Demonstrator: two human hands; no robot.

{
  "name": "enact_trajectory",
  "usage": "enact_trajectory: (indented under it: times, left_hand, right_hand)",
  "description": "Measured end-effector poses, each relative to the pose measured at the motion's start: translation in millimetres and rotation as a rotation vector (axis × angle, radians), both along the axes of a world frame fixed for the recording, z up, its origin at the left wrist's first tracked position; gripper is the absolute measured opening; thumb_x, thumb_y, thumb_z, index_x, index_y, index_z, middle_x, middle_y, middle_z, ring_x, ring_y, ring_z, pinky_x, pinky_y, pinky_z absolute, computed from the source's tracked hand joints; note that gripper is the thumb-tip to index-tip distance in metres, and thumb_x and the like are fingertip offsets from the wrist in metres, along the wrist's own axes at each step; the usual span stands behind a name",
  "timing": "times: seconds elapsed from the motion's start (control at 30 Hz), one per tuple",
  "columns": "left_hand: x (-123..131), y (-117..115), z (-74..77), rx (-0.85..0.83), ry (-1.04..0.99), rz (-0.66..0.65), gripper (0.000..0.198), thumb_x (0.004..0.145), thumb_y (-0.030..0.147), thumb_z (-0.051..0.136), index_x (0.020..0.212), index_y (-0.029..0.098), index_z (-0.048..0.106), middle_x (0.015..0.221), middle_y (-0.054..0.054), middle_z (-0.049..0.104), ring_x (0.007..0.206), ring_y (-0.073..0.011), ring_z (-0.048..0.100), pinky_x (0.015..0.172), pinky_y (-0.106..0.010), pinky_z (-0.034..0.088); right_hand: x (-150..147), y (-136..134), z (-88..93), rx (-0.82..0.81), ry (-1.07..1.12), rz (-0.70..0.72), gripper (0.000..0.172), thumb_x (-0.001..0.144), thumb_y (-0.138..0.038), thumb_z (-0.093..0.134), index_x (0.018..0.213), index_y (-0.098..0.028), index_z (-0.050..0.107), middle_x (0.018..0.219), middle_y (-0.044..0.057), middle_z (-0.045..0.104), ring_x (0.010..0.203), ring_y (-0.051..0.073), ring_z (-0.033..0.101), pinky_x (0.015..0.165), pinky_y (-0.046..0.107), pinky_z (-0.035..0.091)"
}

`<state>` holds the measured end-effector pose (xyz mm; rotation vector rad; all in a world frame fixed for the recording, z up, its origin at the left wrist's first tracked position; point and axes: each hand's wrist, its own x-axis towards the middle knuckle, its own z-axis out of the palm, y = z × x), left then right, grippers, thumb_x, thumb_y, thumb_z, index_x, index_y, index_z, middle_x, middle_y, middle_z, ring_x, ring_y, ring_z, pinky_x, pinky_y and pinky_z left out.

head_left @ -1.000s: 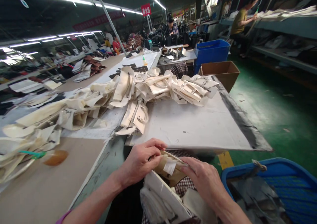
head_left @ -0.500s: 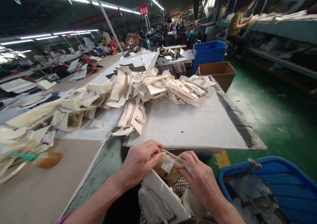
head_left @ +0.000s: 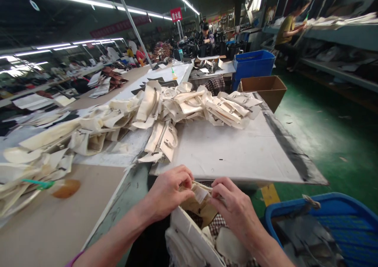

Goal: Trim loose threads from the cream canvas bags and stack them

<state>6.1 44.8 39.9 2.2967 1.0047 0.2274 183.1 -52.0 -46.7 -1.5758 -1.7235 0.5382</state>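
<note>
Currently: cream bag pinched between two hands at near table edge

Clock centred on the held bag, 12 straight ahead. Big to small.

- Brown worktop (head_left: 85, 219): 8 to 9 o'clock, runs off frame.
- White tabletop (head_left: 239, 152): 1 o'clock, near edge just beyond the hands.
- Heap of cream bags (head_left: 189, 103): loose spread from 12 round to about 9:30, across both surfaces. Handles and dark hardware visible on several.
- Blue basket (head_left: 351, 227): 3 o'clock, low beside the table, dark sheet material inside.
- Blue bin (head_left: 254, 64): 1 o'clock, well past the heap. Cardboard box (head_left: 262, 84) just in front of it, top open.
- Cream bag (head_left: 183, 227): dial centre, below the white tabletop's near edge, tilted, mouth open upward. Pale handle on the near panel. Checked cloth shows through and around it.
- Right hand (head_left: 234, 204): 2 o'clock side, thumb and fingers closed on the far rim.
- Left hand (head_left: 169, 192): 10 to 11 o'clock side, same rim pinched, fingertips curled over.
- Amber bottle (head_left: 67, 188): 9 o'clock, lying down, green nozzle over the heap.
- White label (head_left: 201, 195): inside the far panel, between both hands.
- Dark scrap (head_left: 221, 159): 12 to 1 o'clock, on the white tabletop.
</note>
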Motion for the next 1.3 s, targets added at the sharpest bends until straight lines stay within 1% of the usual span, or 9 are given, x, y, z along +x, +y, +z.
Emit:
enact_trajectory:
  times: [0.17,0.37,0.6,0.8,0.93,1.0,1.1,1.2,1.3]
  left_hand:
    - [4,-1,-5.2,0.087,0.0,-0.032,0.016,0.075,0.006,0.056,0.066,0.017,0.05,0.085,0.0,0.062,0.083,-0.0144,0.057,0.076,-0.024,0.043]
    - [-2,2,-6.6,0.072,-0.031,-0.055,0.015,0.077,0.01,0.056,0.067,0.018,0.05,0.088,-0.001,0.065,0.084,-0.0151,0.058,0.078,-0.025,0.044]
    - [-3,-1,-8.7,0.08,-0.03,0.038,0.015,0.077,0.012,0.056,0.065,0.018,0.05,0.086,-0.001,0.067,0.081,-0.0152,0.059,0.075,-0.026,0.044]
    - [1,-3,-9.1,0.078,-0.023,0.072,0.016,0.077,0.013,0.057,0.064,0.018,0.049,0.083,0.0,0.068,0.077,-0.015,0.06,0.071,-0.025,0.043]
    - [3,-3,-7.5,0.04,0.002,0.112,0.021,0.076,0.013,0.055,0.061,0.019,0.041,0.082,0.0,0.069,0.074,-0.0146,0.06,0.066,-0.023,0.042]
    - [3,-3,-6.5,0.007,0.003,0.141,0.021,0.075,0.012,0.053,0.063,0.02,0.038,0.082,0.001,0.069,0.072,-0.0139,0.06,0.063,-0.022,0.041]
    - [1,-6,-3.4,-0.032,0.004,0.207,0.012,0.072,0.011,0.054,0.076,0.02,0.047,0.089,0.002,0.067,0.07,-0.0131,0.058,0.062,-0.022,0.041]
    - [-6,-11,1.2,-0.07,0.03,0.285,0.022,0.07,0.015,0.059,0.091,0.021,0.053,0.095,0.001,0.065,0.068,-0.0131,0.056,0.06,-0.022,0.041]
    - [-14,-20,5.4,-0.088,0.036,0.329,0.017,0.071,0.015,0.058,0.087,0.02,0.057,0.087,0.001,0.065,0.077,-0.0154,0.059,0.062,-0.021,0.042]
  right_hand:
    - [-2,2,1.9,0.033,-0.036,0.032,0.016,0.088,-0.011,0.048,0.075,-0.02,0.049,0.087,0.002,0.059,0.075,0.015,0.057,0.068,0.025,0.047]
    - [-11,1,-4.9,0.066,0.075,-0.031,0.019,0.088,-0.007,0.041,0.076,-0.02,0.048,0.087,0.005,0.062,0.079,0.018,0.06,0.07,0.028,0.05]
    - [-15,3,-8.7,-0.007,0.15,-0.073,0.016,0.089,-0.013,0.042,0.076,-0.021,0.045,0.082,0.004,0.063,0.075,0.018,0.061,0.069,0.029,0.049]
    - [-12,3,-12.6,-0.041,0.179,-0.095,0.016,0.089,-0.016,0.044,0.075,-0.022,0.047,0.08,0.002,0.065,0.069,0.015,0.06,0.065,0.026,0.049]
    - [-11,2,-11.2,-0.03,0.189,-0.1,0.017,0.09,-0.02,0.044,0.073,-0.022,0.047,0.079,0.002,0.065,0.066,0.014,0.059,0.062,0.025,0.048]
    - [-10,1,-10.2,-0.03,0.183,-0.096,0.017,0.091,-0.023,0.043,0.074,-0.022,0.046,0.074,0.0,0.063,0.063,0.014,0.057,0.058,0.023,0.047]
    - [-10,-2,-13.0,-0.046,0.168,-0.099,0.018,0.093,-0.028,0.042,0.076,-0.023,0.046,0.068,-0.002,0.059,0.056,0.013,0.054,0.053,0.022,0.045]
    - [-11,-6,-19.6,-0.047,0.191,-0.081,0.021,0.095,-0.033,0.043,0.076,-0.023,0.044,0.072,-0.002,0.061,0.058,0.013,0.055,0.056,0.022,0.047]
    - [-12,-9,-23.9,-0.03,0.207,-0.085,0.023,0.095,-0.038,0.044,0.077,-0.024,0.046,0.074,-0.002,0.062,0.059,0.013,0.056,0.058,0.022,0.047]
